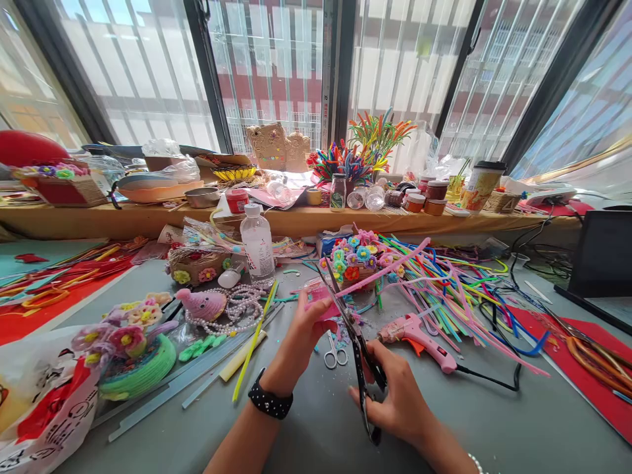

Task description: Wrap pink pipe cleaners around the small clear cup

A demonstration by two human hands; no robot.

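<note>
My left hand [299, 339], with a dark dotted watch band at the wrist, is closed on a fuzzy pink pipe cleaner [385, 266] that slants up to the right. Around my right hand's [402, 395] fingers are the handles of large black-handled scissors [356, 332]. Their blades are parted and point up and away, beside my left fingertips and across the pipe cleaner's near end. Something pink and see-through [318, 293] shows behind my left fingers; whether I hold it too is unclear. Small white-handled scissors [336, 355] lie on the table between my hands.
A pink glue gun [424, 342] with a black cord lies right of my hands. Behind it spreads a heap of coloured pipe cleaners [444, 296]. A flower-covered basket [358, 260], a clear bottle [257, 243], bead strings [241, 306] and glue sticks [197, 368] stand or lie nearby.
</note>
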